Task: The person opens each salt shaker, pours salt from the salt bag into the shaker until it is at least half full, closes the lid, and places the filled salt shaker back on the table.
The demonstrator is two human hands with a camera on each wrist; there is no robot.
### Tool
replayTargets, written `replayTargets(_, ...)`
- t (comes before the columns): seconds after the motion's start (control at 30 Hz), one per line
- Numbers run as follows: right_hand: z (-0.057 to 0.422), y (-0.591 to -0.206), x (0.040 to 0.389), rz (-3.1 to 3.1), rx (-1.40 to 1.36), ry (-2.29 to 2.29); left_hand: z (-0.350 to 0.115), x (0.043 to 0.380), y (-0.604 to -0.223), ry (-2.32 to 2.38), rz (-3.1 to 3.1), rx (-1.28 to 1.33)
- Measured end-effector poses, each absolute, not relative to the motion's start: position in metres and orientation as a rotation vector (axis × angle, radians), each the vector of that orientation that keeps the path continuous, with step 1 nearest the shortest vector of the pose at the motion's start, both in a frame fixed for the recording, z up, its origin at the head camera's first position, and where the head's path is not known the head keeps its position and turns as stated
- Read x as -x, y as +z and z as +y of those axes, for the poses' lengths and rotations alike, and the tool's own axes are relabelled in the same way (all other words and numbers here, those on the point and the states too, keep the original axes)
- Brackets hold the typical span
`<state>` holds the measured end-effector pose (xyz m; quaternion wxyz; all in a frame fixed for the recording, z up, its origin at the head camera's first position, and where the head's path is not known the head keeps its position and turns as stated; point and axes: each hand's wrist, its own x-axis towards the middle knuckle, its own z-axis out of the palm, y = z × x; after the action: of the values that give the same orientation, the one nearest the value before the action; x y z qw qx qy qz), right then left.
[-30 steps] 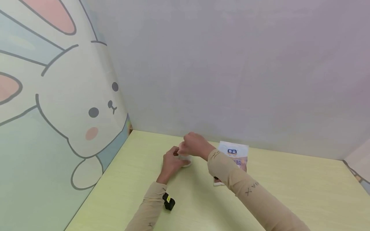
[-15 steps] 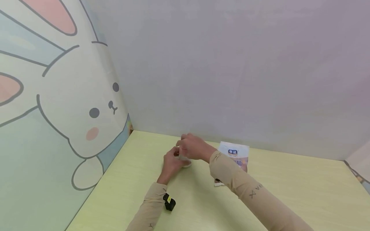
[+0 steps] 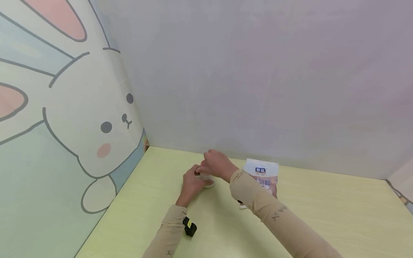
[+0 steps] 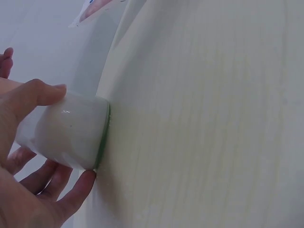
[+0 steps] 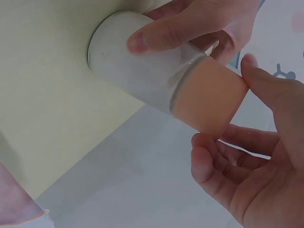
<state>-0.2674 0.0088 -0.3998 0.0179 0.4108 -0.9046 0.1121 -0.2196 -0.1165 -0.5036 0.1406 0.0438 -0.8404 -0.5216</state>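
Note:
A whitish, see-through jar (image 5: pixel 133 69) with a green rim at its base (image 4: pixel 103 137) stands on the table near the back wall. My left hand (image 3: pixel 192 184) grips its body, thumb on one side and fingers round the other. On top sits an orange-pink cap (image 5: pixel 209 97). My right hand (image 3: pixel 218 165) pinches that cap between thumb and curled fingers, as the right wrist view shows. In the head view the hands hide most of the jar and its cap.
A white and pink printed bag (image 3: pixel 262 170) lies right of the jar, partly behind the right sleeve (image 3: pixel 274 208). A black piece with a yellow mark (image 3: pixel 189 227) is beside the left sleeve (image 3: pixel 166 229). The grey wall (image 3: pixel 258 89) rises behind the table.
The right hand has turned at the cap: its fingers were spread more half a second ago and are curled in again now. The left hand stays round the jar.

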Motion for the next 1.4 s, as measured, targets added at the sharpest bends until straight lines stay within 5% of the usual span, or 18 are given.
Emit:
replayTargets(1.03,0.014,-0.392,0.26,-2.721,-1.571,0.392,-0.117,0.218,-0.5,-1.549,-2.421,-0.117)
replayTargets(1.4,0.01,-0.404,0.258,-2.163,-1.428,-0.557,-0.116,0.217,-0.501,-1.516,-2.424,-0.136)
